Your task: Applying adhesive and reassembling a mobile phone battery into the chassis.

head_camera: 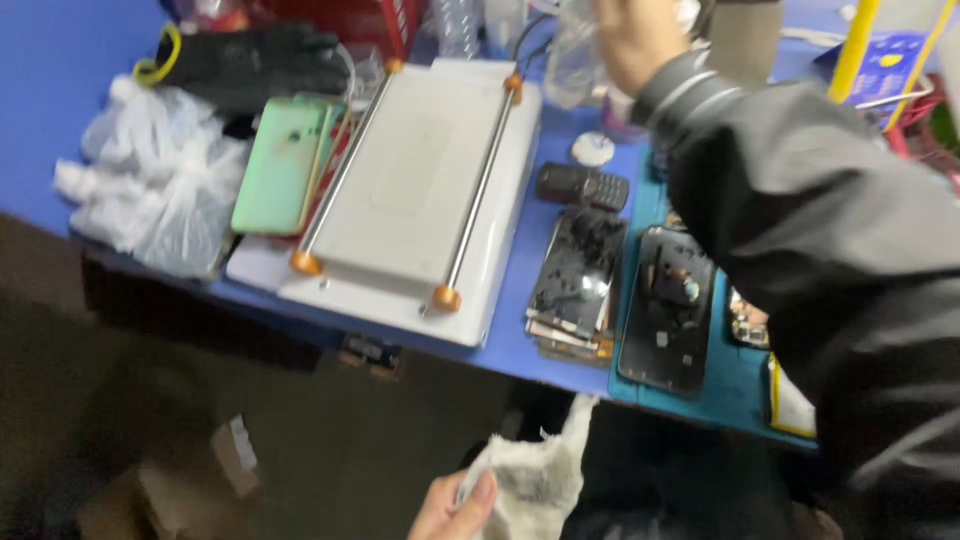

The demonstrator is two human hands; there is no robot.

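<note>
Left hand [455,505] pinches a dirty rag [535,470] below the table edge [330,325]. Right hand [630,40] reaches a clear bottle [575,55]; grip unclear. Its sleeve could sweep the opened phones [665,305] off.

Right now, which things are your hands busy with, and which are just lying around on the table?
In hand:
- clear plastic bottle, which the right hand reaches for at the back
- dirty white cloth, held by the left hand

Just lying about:
- white flat machine with orange knobs
- green phone
- black glove
- small keypad phone
- opened phones
- plastic bags
</note>
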